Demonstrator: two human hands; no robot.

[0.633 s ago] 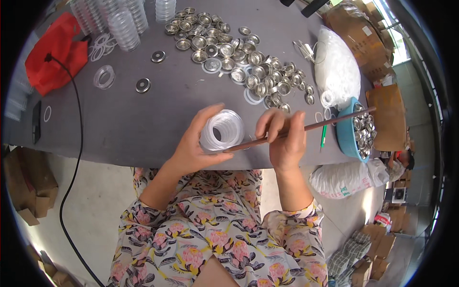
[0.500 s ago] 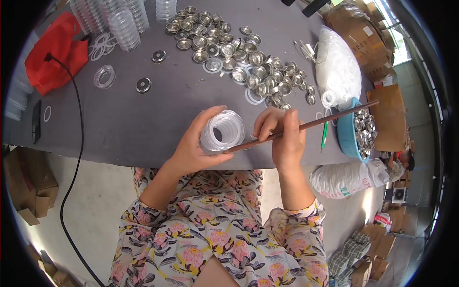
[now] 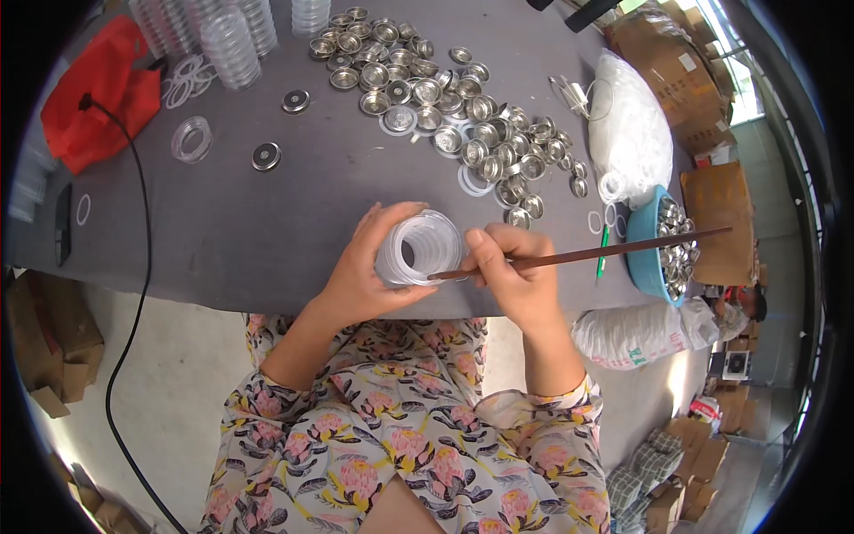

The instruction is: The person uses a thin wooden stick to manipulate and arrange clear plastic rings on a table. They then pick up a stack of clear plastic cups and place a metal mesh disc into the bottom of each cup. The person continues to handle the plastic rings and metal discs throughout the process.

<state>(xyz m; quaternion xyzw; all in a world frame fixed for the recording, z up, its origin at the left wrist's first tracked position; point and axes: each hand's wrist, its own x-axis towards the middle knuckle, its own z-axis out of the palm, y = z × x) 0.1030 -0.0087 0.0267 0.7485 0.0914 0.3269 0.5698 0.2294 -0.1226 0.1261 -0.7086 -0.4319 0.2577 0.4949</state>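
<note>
My left hand (image 3: 358,262) is wrapped round a clear plastic cylinder (image 3: 449,233) that looks like a stack of rings, its round opening facing up toward me. My right hand (image 3: 525,280) pinches a long, thin brown stick (image 3: 623,253), perhaps a chopstick. The stick's left tip touches or nearly touches the lower right rim of the cylinder. Its other end points right, over a blue basin (image 3: 642,258). Beyond my hands spreads a heap of small silver metal lids (image 3: 427,92). Two more lids (image 3: 267,157) lie apart on the left.
Clear plastic stacks (image 3: 229,49) stand at the back left beside a red bag (image 3: 98,116). A clear ring (image 3: 191,140) lies nearer. White rings fill a plastic bag (image 3: 630,133) at right, near a green-handled tool (image 3: 603,254). A black cable (image 3: 142,267) hangs over the table's front edge.
My right hand has changed its hold on the stick, with thumb and fingers now pinching nearer the cylinder. The stick lies flatter, its far end lower. The cylinder has shifted slightly.
</note>
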